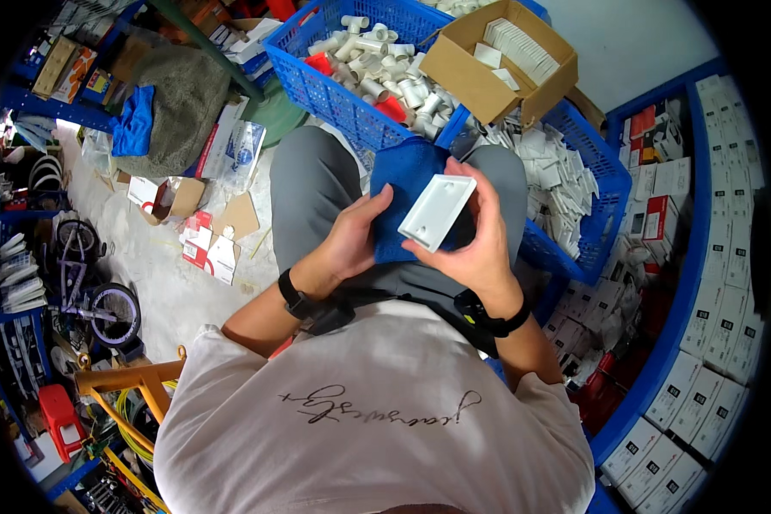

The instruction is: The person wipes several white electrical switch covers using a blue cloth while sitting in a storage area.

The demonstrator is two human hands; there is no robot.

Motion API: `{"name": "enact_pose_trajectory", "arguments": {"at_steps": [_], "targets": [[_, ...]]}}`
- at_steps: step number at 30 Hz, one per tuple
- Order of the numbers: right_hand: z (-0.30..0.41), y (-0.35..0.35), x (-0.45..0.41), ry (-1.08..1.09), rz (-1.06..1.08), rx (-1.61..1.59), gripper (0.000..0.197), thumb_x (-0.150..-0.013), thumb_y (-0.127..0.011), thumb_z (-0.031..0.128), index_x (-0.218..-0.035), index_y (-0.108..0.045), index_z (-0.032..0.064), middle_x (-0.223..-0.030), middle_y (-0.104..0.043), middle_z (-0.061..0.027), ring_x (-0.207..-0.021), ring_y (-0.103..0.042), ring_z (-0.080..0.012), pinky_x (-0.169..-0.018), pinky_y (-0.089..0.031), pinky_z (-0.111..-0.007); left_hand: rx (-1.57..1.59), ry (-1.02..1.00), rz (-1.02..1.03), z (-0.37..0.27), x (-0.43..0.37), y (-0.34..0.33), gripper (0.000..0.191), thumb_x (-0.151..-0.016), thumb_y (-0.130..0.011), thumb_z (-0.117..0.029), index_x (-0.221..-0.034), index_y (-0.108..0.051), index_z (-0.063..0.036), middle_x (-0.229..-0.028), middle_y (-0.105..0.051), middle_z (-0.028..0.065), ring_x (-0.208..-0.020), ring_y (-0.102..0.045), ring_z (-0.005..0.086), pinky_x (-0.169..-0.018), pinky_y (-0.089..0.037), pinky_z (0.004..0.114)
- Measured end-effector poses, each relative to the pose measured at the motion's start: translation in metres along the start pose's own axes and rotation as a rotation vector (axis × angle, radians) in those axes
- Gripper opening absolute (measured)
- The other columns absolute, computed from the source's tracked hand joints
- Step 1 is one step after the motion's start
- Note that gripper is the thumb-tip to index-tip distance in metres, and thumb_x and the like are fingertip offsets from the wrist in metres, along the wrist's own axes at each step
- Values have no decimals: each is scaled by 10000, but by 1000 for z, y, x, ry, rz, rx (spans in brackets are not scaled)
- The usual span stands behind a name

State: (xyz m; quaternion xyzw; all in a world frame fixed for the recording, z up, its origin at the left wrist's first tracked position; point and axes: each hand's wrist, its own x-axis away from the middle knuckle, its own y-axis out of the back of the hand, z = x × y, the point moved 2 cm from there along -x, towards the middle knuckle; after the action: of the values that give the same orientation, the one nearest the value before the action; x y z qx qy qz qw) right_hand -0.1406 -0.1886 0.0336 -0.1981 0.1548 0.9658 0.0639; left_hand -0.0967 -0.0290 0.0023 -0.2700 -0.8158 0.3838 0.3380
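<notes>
My right hand [472, 241] holds a white rectangular plastic cover plate [438, 212] by its edges. The hollow side faces up, with a raised rim and two small round features inside. A dark blue cloth [398, 173] lies between my hands, partly beneath the plate. At its left edge is my left hand [353, 234], with the thumb over the cloth and the other fingers mostly hidden behind it. Both hands are above my lap, between my grey-trousered knees.
Beyond my knees, a blue plastic crate [334, 96] holds white pipe fittings. An open cardboard box [472, 83] of white plates rests above another blue crate [607, 212] full of white plates. Boxes fill the blue shelf [674, 321] at right. Opened cartons [212, 247] litter the floor.
</notes>
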Motion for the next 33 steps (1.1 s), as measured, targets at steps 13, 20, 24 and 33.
{"name": "enact_pose_trajectory", "arguments": {"at_steps": [13,20,24,33], "targets": [[-4,11,-8,30,-86,11,990,-573,-870,144,-1335,-259,-13,-1315,-439,-255,-1209,-469,-286,-996,-384,-376,-24,-25,8,0,2,-3,480,-967,-431,-318,-1310,-384,15,-1247,-520,141,-1104,-552,241,-936,-467,389],[-8,23,-17,47,-88,-28,1001,-570,-872,134,-1349,-257,3,-1292,-455,-236,-1174,-493,-267,-981,-393,-370,-98,-60,-15,-7,13,0,474,-968,-428,-321,-1303,-392,13,-1226,-535,135,-1093,-561,232,-935,-467,376],[5,5,-4,47,4,-138,1006,-563,-882,143,-1344,-263,1,-1315,-437,-238,-1194,-478,-276,-1002,-373,-379,-73,-65,-10,-7,3,-4,476,-968,-425,-326,-1301,-396,14,-1227,-535,135,-1091,-563,229,-931,-469,369],[-6,7,-5,7,-66,-189,979,-565,-878,124,-1327,-277,1,-1321,-430,-225,-1222,-452,-273,-1016,-364,-382,-35,-58,-34,-5,7,-5,494,-963,-432,-344,-1295,-403,20,-1226,-541,136,-1081,-572,228,-918,-473,368]]}}
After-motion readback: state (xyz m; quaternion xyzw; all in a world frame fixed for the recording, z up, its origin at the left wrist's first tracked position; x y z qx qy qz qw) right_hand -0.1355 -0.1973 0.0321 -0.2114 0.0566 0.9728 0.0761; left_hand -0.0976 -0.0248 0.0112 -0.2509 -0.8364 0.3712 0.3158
